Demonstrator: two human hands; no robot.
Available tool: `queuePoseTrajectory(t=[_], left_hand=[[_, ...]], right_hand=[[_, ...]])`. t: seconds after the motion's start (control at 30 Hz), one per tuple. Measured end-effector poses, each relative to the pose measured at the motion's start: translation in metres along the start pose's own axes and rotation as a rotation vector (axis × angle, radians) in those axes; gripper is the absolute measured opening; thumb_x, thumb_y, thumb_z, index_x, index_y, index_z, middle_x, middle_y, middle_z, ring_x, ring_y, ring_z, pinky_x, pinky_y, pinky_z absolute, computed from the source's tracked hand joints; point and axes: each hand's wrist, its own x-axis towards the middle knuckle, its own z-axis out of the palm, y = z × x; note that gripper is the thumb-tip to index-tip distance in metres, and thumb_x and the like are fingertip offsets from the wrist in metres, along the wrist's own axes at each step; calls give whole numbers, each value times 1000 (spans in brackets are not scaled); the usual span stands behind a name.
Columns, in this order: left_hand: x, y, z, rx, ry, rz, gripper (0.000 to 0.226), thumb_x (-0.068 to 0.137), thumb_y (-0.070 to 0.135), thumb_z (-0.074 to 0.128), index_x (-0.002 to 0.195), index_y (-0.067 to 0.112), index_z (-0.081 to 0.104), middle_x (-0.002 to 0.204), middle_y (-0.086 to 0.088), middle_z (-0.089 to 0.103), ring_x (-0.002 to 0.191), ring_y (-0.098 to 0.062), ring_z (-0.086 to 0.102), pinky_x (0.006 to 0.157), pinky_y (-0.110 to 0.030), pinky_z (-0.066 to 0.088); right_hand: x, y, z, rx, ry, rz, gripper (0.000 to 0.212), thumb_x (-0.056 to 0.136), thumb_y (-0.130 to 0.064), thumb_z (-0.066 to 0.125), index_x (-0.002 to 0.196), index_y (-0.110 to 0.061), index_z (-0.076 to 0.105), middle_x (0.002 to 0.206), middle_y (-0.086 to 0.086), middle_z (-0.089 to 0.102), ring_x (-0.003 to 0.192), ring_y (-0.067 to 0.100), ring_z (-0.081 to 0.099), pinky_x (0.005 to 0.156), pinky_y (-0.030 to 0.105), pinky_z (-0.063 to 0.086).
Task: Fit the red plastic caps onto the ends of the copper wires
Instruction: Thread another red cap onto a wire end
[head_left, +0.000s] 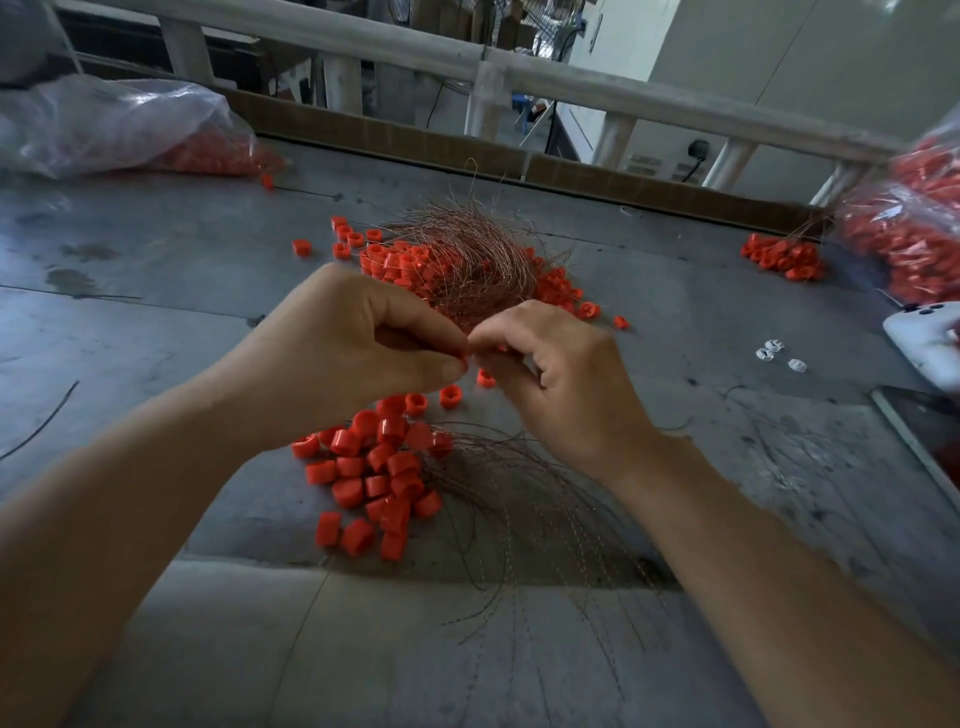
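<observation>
Cap in hand (464, 358): only a sliver of red shows, at the centre of the scene where the two hands meet, held above the table between the far and near piles.
Left hand (353, 338): fingers curled, with thumb and forefinger pinching that cap.
Right hand (550, 374): fingers curled, tips pinched together and touching the left fingertips. I judge they hold a wire end, though the strand is too fine to make out.
Step in hand: likely pushing the wire end into the cap.
Doing it well: grip the wire close to its tip so it cannot buckle. Keep the cap's opening facing the wire, push straight along its axis, and feel for it seating before letting go.
Risk: a thin strand may bend or slip past the opening.
Near pile (384, 467): red caps clustered together, with wires trailing near and right; these look finished.
Far pile (467, 254): a tangle of bare copper wires lying over loose caps.
Edges: a clear bag of caps (119, 124) at far left and another bag (909, 223) at far right, on the grey table (156, 338).
</observation>
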Motion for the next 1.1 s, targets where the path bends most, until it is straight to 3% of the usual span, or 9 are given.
queuePoseTrajectory(t=[0.07, 0.23, 0.3, 0.37, 0.47, 0.6, 0.83, 1.1], left_hand=[[-1, 1, 1, -27, -5, -4, 28, 50, 39, 65, 78, 39, 70, 72, 16, 71, 67, -1, 67, 64, -9, 51], [1, 3, -2, -123, 87, 12, 27, 54, 27, 67, 81, 21, 70, 81, 1, 72, 69, -15, 70, 65, -17, 55], [2, 2, -2, -150, 120, 6, 24, 60, 14, 67, 83, 20, 68, 84, 3, 72, 71, -12, 69, 65, -14, 53], [3, -1, 0, -140, 130, -4, 30, 64, 1, 69, 84, 24, 68, 83, 8, 72, 74, -7, 69, 70, -12, 52], [4, -3, 6, -129, 133, 1, 33, 62, 2, 71, 83, 28, 67, 77, 14, 71, 74, -3, 68, 71, -10, 51], [4, -3, 10, -183, 144, 24, 28, 56, 12, 71, 80, 25, 65, 75, 16, 71, 69, 1, 67, 64, -8, 49], [3, -2, 13, -210, 118, 57, 22, 53, 21, 69, 75, 25, 65, 73, 12, 71, 67, -1, 67, 63, -11, 51], [1, -1, 11, -272, 23, 44, 29, 64, 16, 61, 90, 27, 67, 85, 5, 73, 73, -6, 69, 68, -12, 50]], right_hand=[[0, 0, -1, -61, 35, -40, 8, 82, -6, 62, 86, -4, 69, 80, 5, 66, 78, 18, 57, 71, 24, 43], [4, 5, -15, -94, 219, -11, 4, 78, -5, 65, 79, -5, 68, 79, 0, 63, 82, 12, 53, 78, 24, 42], [3, 7, -25, 13, 282, 37, 8, 80, -3, 64, 84, -9, 67, 79, -2, 59, 77, 10, 54, 74, 15, 43], [3, 8, -33, 69, 337, 43, 15, 82, -3, 64, 89, -15, 63, 79, 0, 57, 72, 10, 55, 69, 14, 44], [4, 4, -39, 50, 381, -3, 17, 82, -4, 64, 91, -18, 60, 80, 3, 55, 70, 5, 51, 65, 12, 41], [4, -4, -38, 56, 329, -34, 11, 80, -5, 66, 89, -11, 65, 78, 1, 56, 68, 1, 49, 63, 9, 39], [0, -13, -31, 128, 215, -1, 7, 77, -5, 67, 80, -12, 65, 74, -1, 58, 67, 12, 53, 58, 13, 41], [0, -15, -30, 183, 145, 87, 15, 77, -8, 65, 78, -22, 59, 75, -5, 58, 72, 9, 55, 60, 11, 42]])
